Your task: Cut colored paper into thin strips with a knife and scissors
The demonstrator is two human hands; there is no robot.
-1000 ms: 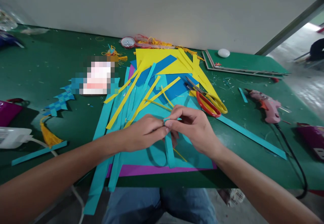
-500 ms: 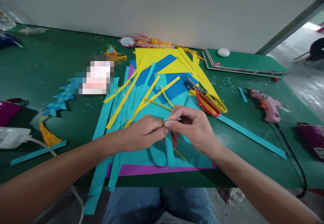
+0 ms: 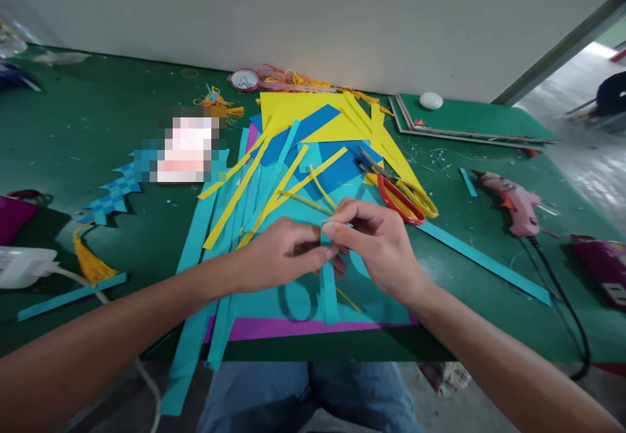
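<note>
Both hands meet above a pile of coloured paper on a green table. My left hand and my right hand pinch the top of a teal paper strip, which hangs down from my fingers over a teal sheet. The fingers of both hands are closed on the strip's folded upper end. Beneath lie a purple sheet, yellow strips and more teal strips.
Red-and-yellow scissors lie just beyond my right hand. A pink glue gun with a black cord rests at the right. Woven blue paper pieces, a yellow tassel and a white adapter lie at the left. Framed boards sit far right.
My fingers have shifted slightly on the strip's top end, with my right thumb and forefinger moving over the fold. The hands stay in the same place.
</note>
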